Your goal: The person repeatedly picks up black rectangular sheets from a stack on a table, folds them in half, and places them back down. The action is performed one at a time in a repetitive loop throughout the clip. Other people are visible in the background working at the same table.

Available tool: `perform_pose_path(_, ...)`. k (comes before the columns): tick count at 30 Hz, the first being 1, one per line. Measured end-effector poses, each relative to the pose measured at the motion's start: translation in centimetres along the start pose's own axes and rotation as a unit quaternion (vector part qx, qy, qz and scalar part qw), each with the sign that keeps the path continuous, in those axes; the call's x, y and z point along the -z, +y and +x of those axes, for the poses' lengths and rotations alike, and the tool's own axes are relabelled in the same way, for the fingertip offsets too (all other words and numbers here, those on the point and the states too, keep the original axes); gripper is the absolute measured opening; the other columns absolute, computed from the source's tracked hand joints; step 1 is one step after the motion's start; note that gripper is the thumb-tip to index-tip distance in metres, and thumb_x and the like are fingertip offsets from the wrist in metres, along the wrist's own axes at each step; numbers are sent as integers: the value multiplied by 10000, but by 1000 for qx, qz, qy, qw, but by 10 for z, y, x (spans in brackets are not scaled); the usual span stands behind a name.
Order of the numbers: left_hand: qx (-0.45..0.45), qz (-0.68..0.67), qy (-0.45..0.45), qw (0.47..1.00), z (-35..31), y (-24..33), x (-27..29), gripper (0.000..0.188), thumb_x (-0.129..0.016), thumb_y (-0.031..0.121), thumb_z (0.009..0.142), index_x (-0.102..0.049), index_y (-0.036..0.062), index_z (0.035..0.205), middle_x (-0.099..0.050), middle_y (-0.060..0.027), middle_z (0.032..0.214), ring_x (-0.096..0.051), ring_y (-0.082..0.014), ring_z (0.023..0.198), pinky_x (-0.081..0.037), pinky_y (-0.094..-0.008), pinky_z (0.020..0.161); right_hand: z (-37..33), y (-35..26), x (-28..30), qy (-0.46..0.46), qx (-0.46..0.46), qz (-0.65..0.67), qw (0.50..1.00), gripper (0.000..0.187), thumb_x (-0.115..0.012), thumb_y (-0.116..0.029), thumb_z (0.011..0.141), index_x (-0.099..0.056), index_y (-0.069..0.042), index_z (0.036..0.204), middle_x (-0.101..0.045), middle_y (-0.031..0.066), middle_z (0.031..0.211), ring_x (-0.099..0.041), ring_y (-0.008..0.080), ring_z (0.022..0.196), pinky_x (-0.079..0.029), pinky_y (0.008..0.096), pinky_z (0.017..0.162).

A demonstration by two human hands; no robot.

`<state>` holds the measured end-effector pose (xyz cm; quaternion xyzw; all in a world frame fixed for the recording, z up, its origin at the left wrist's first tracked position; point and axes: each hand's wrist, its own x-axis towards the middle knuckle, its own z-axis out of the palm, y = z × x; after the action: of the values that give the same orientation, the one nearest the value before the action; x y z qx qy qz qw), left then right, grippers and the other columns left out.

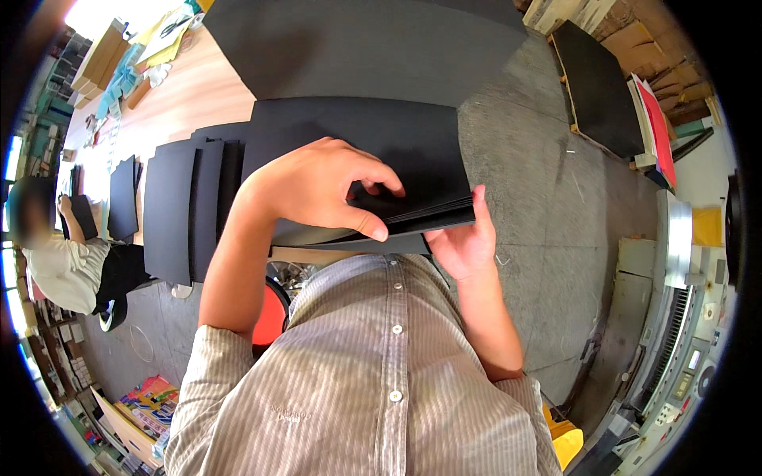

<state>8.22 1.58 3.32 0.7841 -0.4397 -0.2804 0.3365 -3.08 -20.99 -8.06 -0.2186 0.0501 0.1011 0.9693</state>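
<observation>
A stack of black sheets [357,127] lies on the table's near edge, right in front of my body. The layers fan slightly apart along the near right edge. My right hand [464,242] grips that right corner, its thumb up along the side and the other fingers partly hidden underneath. Over the near part of the stack arches my left hand [325,186]. Its thumb reaches the sheets' near edge and its fingers bend down to the top surface, with a gap between thumb and fingers.
Further black sheets [171,206] lie in overlapping piles to the left. A large black board [357,47] is beyond the stack. At far left, a co-worker [67,266] handles black pieces. A red round stool [270,311] stands below the table. Machinery [675,365] lines the right side.
</observation>
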Motion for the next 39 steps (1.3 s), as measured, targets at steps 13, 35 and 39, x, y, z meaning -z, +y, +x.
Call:
perform_pose_path(13,1,-11,-2,1000,1,1,-1,588,-876,314,680,-684,50,1169,-703,-112,1153,-702,-269,987,-595,-378,813,-1,-3,-3,-17,-6,33,999,439,-522,-342,1028,-580,22,1267,-610,137,1321,-566,277,1233,-416,444,1078)
perform_pose_path(35,-72,206,192,957,-13,13,-27,421,-701,126,798,-668,157,1217,-693,-173,1079,-688,-347,777,-554,-389,615,-4,-3,-7,-2,-17,51,999,441,-531,-351,1026,-560,5,1285,-605,120,1316,-566,256,1230,-441,419,1058)
perform_pose_path(39,-153,166,202,953,-3,21,-34,324,-807,230,726,-744,134,1029,-688,-134,956,-672,-295,709,-522,-365,590,-3,-5,-9,-27,-16,32,999,493,-505,-384,1032,-532,26,1306,-593,130,1328,-561,252,1235,-438,424,1064)
